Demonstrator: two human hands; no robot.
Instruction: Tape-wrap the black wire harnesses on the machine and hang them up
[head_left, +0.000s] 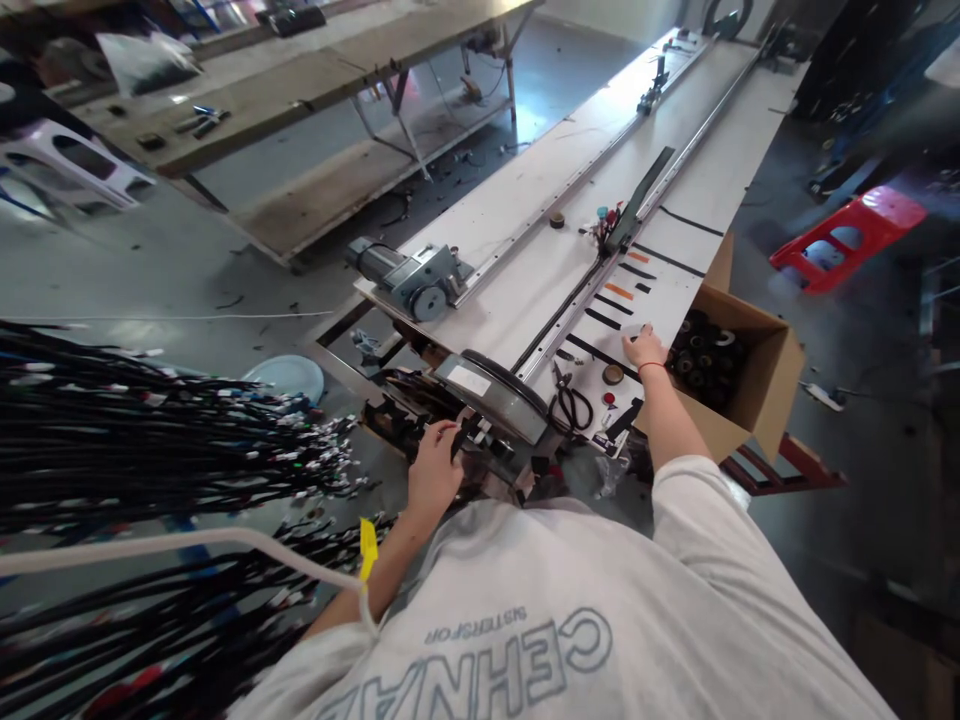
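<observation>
Left hand: the left hand (433, 468) sits at about 7 o'clock of the bench end, fingers curled down onto a black part (463, 437) at the front of the cutting machine (491, 395); it looks closed around that part, though the grip itself is partly hidden.
Right hand: the right hand (643, 348) lies at roughly 3 o'clock from the machine, palm down and fingers spread flat on the white bench top (525, 280); whether it pins a thin strip under it I cannot tell.
Thing in hand: the black part is at the machine's near edge, just beside the grey curved guard, touching the left fingers.
Around the right hand: black tape marks (622, 302) and an orange one at 11 o'clock of it; scissors (571, 405) at 7 o'clock; a cardboard box (757, 380) of dark rolls just beside it at 3 o'clock.
Along the bench: a metal guide rail (600, 270) runs away toward 1 o'clock.
Left side: a thick bundle of black cables (150, 430) at 9 o'clock, well apart from both hands.
Doing it well: in my judgement the flat hand should hold steady against the length marks while the left works the machine, fingers clear of the guard.
</observation>
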